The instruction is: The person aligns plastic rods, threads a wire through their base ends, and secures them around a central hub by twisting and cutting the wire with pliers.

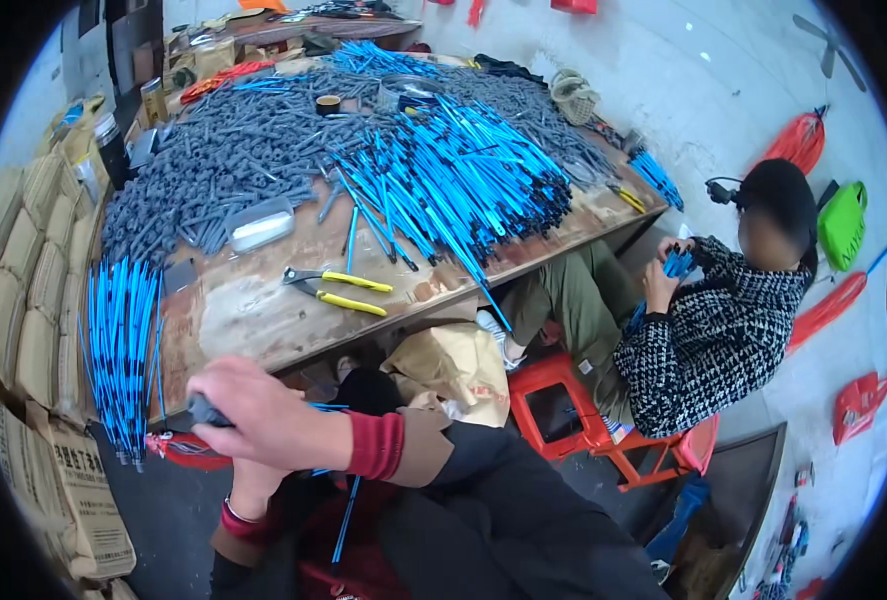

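Observation:
My right hand (269,415) is closed near the table's front left edge, with a small grey plastic piece (207,411) showing at its fingertips. Below it, and partly covered by it, is my left hand (254,484); its fingers are hidden, so whatever it holds does not show. Beside my wrists, a few thin blue rods (345,520) stick out over my lap. Just beyond my hands, yellow-handled pliers (349,290) lie on the table (229,320) with their handles spread. A bundle of blue rods with black parts (124,350) hangs over the table's left edge.
A large heap of grey plastic pieces (204,180) and a pile of blue rods (464,180) cover much of the table. A clear plastic box (261,226) sits in front. At right, a person (714,310) works beside a red stool (554,405). Stacked brown packages (39,280) line the left.

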`<action>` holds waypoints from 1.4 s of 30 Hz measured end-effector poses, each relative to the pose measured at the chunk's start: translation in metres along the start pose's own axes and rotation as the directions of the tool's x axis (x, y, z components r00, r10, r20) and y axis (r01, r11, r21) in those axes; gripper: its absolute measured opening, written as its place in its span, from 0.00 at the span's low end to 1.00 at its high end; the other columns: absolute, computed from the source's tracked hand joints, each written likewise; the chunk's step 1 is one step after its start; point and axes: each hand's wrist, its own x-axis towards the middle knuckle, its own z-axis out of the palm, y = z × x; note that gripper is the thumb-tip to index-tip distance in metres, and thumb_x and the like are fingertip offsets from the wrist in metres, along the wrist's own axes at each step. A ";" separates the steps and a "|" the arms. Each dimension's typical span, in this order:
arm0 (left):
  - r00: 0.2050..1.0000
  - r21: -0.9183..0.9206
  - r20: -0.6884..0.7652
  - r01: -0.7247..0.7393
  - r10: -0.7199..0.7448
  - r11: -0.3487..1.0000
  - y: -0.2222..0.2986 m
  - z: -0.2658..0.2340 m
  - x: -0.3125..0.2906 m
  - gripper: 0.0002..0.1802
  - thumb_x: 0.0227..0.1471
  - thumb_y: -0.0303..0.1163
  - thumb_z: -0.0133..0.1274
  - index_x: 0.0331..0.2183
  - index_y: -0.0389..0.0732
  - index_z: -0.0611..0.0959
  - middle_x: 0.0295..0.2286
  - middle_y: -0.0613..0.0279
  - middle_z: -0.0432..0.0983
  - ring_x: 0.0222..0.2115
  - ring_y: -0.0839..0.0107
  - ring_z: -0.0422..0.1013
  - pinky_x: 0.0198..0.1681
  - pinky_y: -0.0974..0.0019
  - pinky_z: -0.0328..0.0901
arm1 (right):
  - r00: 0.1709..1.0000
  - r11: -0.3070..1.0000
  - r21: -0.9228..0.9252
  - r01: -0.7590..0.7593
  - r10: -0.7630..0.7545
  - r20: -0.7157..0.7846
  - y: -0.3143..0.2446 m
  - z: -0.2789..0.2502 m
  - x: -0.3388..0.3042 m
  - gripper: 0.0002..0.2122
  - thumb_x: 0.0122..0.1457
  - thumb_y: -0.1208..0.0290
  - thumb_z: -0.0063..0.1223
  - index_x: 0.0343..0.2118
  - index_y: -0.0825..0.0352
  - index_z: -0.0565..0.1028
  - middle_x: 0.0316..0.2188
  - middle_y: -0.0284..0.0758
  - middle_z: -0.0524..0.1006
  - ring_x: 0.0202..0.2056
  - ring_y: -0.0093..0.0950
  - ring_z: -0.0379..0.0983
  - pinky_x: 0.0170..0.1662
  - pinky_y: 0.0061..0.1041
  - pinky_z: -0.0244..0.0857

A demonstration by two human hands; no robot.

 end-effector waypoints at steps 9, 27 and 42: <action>0.925 -0.714 -0.372 -0.227 -0.084 0.662 0.010 -0.021 0.017 0.34 0.41 0.40 0.61 0.49 0.42 0.66 0.42 0.57 0.68 0.44 0.63 0.66 0.51 0.57 0.60 | 0.971 0.961 0.193 0.196 -0.162 -0.178 -0.012 -0.097 0.008 0.28 0.44 0.73 0.58 0.50 0.71 0.63 0.44 0.42 0.69 0.43 0.35 0.69 0.48 0.32 0.62; 0.780 -0.605 -0.407 -0.620 0.475 0.499 0.099 0.019 0.094 0.30 0.46 0.36 0.59 0.49 0.44 0.66 0.42 0.54 0.68 0.50 0.55 0.61 0.56 0.48 0.53 | 0.906 -0.049 0.979 0.198 0.391 -0.164 0.052 -0.060 -0.065 0.36 0.50 0.42 0.50 0.58 0.58 0.58 0.57 0.36 0.60 0.59 0.35 0.52 0.61 0.43 0.47; 0.898 0.474 0.049 -0.406 0.436 0.781 0.092 -0.060 0.114 0.22 0.43 0.27 0.56 0.43 0.35 0.74 0.42 0.46 0.72 0.43 0.54 0.70 0.47 0.56 0.64 | 0.840 0.665 0.734 0.134 0.316 -0.440 0.042 -0.144 -0.050 0.29 0.46 0.69 0.62 0.52 0.69 0.62 0.49 0.42 0.67 0.44 0.34 0.70 0.46 0.33 0.67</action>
